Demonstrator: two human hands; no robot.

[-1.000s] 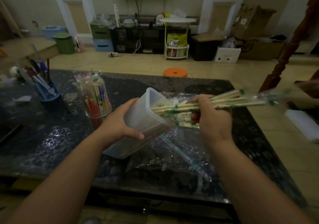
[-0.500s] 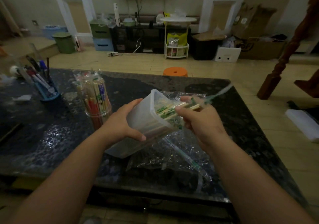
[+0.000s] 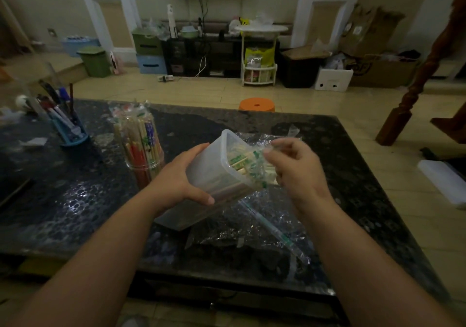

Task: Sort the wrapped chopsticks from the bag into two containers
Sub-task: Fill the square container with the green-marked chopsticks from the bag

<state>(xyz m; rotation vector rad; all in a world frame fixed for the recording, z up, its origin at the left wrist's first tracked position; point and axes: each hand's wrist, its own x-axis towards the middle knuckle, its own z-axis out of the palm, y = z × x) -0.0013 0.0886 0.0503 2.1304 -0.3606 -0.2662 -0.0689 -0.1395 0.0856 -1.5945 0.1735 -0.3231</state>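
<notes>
Chopsticks (image 3: 242, 160) now in container (image 3: 209, 175), right hand (image 3: 298, 171) curled alongside

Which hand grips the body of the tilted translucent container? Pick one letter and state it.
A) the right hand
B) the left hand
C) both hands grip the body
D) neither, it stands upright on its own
B: the left hand wraps round the side of the container, while the right hand only pinches the wrapped chopsticks at its mouth.

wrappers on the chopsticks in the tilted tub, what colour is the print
Green on clear wrappers in the tub; head view shows it best.
</notes>
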